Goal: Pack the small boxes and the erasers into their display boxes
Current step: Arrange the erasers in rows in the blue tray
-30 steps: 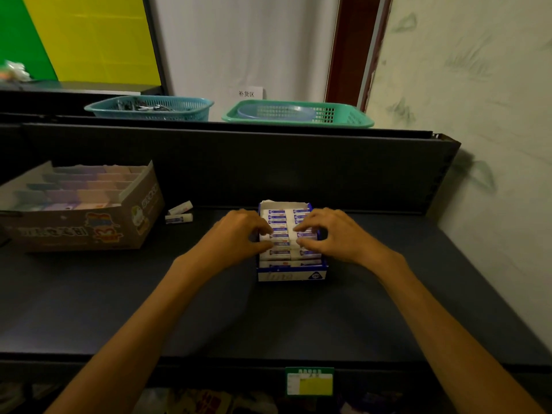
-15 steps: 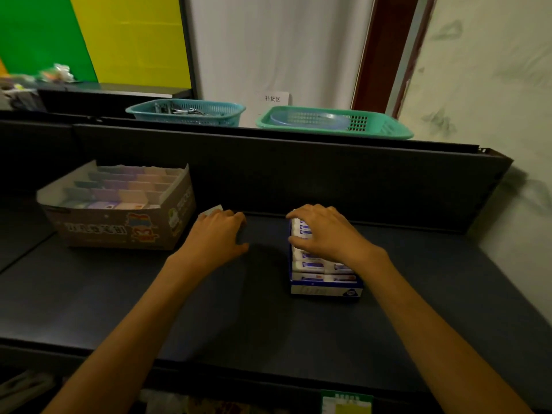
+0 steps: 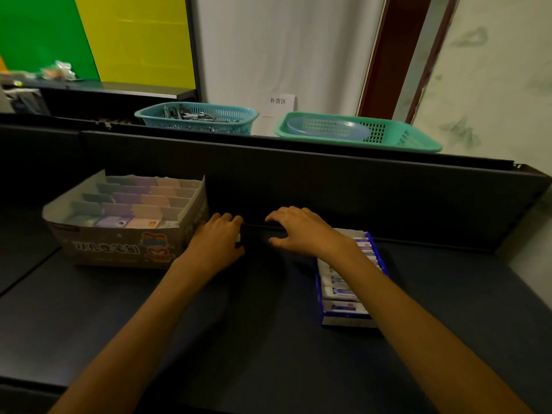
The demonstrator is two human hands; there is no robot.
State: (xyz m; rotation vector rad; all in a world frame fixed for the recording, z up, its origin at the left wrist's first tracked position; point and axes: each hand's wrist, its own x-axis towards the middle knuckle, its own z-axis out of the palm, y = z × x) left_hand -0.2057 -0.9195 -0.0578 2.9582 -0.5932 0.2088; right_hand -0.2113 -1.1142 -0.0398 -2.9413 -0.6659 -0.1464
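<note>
- The blue card display box of white erasers (image 3: 348, 282) sits at lower right on the dark worktop (image 3: 254, 324), long axis running near to far, open top up.
- Right hand (image 3: 301, 231), fingers spread and holding nothing, hovers at centre; its forearm crosses the box and could knock it askew.
- Left hand (image 3: 216, 242), fingers curled over a small white item (image 3: 238, 238) beside the brown cardboard display box of pastel small boxes (image 3: 125, 222); the grip looks partial, so it may slip.

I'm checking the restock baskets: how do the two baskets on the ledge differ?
The blue basket is smaller and holds a jumble of small metal items; the green basket is wider, shallower, and holds a pale translucent dish. Both are perforated plastic, side by side, apart.
</note>
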